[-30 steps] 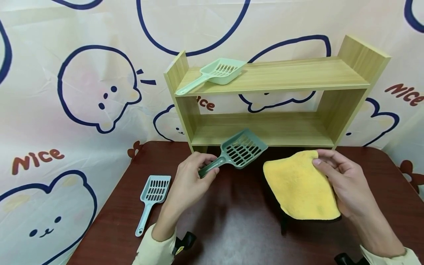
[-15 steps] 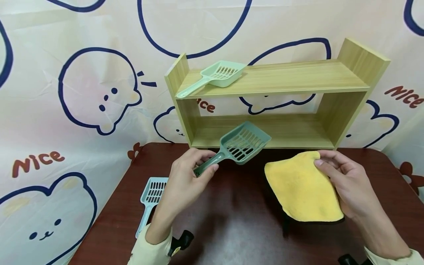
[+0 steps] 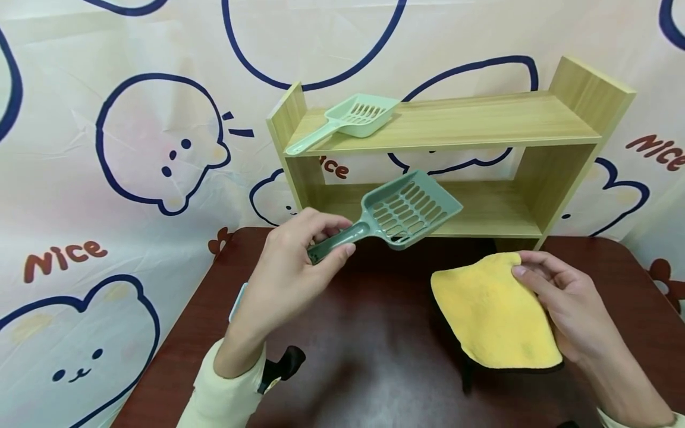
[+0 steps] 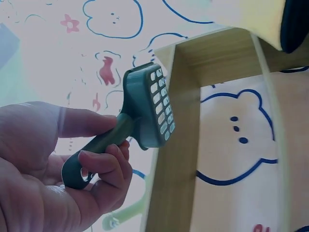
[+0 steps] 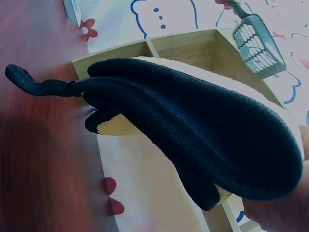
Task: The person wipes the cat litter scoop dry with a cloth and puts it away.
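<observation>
My left hand [image 3: 291, 267] grips the handle of a dark green slotted litter scoop [image 3: 409, 208], thumb on one side and fingers curled round the other. The scoop is held up in front of the shelf's lower level, its blade pointing right. In the left wrist view the scoop [image 4: 145, 108] shows its holed blade side-on. My right hand [image 3: 572, 303] pinches a yellow cloth [image 3: 495, 315] by its upper right edge, and the cloth hangs above the table. Its dark underside [image 5: 203, 121] fills much of the right wrist view. The two hands are apart.
A wooden two-level shelf [image 3: 572, 142] stands at the table's back. On its top board lies a pale green scoop [image 3: 364, 116], handle toward the front left. A light blue scoop [image 3: 235, 303] on the brown table [image 3: 385, 356] is mostly hidden behind my left forearm.
My left hand has lifted the dark green scoop up and slightly left, tilting its blade further. The forearm now covers most of the light blue scoop. The cloth has shifted slightly down and right.
</observation>
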`<state>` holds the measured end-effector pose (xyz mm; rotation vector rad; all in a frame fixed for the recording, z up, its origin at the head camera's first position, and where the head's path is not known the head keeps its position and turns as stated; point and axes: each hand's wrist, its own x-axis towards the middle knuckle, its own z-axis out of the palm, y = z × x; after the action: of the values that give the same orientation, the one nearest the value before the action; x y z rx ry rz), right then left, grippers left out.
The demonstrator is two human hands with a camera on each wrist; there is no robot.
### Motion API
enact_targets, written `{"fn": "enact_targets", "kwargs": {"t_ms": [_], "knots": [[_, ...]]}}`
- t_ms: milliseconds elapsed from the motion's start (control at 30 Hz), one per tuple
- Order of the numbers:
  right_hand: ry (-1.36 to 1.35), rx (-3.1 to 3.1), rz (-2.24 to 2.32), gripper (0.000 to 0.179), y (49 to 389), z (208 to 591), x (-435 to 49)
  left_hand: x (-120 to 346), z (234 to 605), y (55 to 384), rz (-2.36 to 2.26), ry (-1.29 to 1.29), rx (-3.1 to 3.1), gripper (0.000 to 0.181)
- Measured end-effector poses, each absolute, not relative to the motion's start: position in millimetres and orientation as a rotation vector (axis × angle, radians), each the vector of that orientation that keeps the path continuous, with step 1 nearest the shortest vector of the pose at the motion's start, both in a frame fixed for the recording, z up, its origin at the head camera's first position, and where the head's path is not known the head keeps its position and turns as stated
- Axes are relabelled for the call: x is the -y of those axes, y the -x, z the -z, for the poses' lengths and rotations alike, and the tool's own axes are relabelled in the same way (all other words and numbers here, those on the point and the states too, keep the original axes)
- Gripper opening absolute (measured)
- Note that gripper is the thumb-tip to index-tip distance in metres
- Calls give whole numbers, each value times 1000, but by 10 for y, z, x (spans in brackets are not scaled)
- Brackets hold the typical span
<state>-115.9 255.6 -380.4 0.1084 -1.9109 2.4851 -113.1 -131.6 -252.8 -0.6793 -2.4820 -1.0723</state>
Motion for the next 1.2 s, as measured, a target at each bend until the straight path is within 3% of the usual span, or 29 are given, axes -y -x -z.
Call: {"fn": "enact_targets", "kwargs": {"t_ms": [333, 633, 1200], "knots": [[-85, 1933, -2497, 25, 1113, 3842, -2564, 1201, 2105, 1216, 1125, 707, 2467, 25], [-88, 1931, -2488, 25, 1098, 3854, -2570, 1020, 1840, 1578, 1145, 585, 2499, 23], [-105, 1918, -2503, 26, 1103, 3865, -2564, 726, 1772, 2027, 1036, 398, 2563, 24]]}}
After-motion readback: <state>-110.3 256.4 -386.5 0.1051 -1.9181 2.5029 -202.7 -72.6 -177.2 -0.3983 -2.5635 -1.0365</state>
